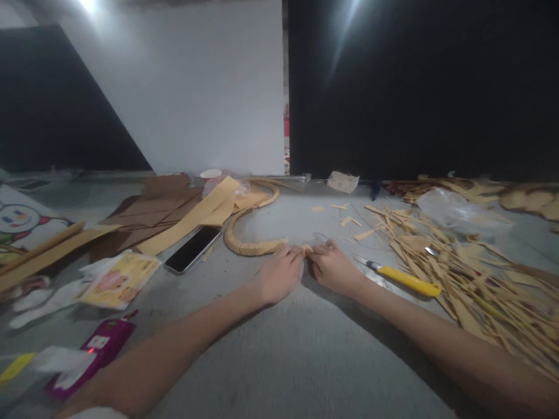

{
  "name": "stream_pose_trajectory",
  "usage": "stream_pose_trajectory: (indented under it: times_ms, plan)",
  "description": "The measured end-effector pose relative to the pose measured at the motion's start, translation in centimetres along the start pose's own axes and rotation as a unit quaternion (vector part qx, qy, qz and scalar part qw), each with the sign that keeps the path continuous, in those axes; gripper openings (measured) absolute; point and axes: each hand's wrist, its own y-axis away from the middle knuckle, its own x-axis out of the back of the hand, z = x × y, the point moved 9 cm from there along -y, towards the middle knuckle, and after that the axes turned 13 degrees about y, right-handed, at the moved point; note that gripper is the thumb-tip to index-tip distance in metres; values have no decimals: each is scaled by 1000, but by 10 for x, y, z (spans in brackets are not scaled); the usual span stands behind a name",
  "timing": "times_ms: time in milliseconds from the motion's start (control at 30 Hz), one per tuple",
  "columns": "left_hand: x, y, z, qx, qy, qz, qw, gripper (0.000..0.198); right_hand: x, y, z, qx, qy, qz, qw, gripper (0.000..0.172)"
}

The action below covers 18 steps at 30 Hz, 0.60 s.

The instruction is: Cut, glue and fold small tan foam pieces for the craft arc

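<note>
A curved band built of small cardboard pieces [244,233] lies on the grey surface and arcs away toward the back. My left hand [279,272] rests on its near end with the fingers pinched on it. Right beside it, my right hand [332,266] pinches a small cardboard piece [307,248] against that same end. The two hands touch each other at the fingertips.
A yellow utility knife [404,278] lies just right of my right hand, next to a big heap of cardboard strips [471,273]. A black phone [193,249], brown cardboard sheets [152,212], a printed packet [119,280] and a magenta pouch [98,349] lie at left.
</note>
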Motion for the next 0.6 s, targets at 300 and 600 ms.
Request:
stream_pose_trajectory:
  times_ms: [300,600]
  plan:
    - [4,2,-15,46,104,30,993,34,4,5,5,-28,18,9,999,21]
    - [6,3,-26,29,152,70,985,41,7,4,14,-25,-45,22,998,37]
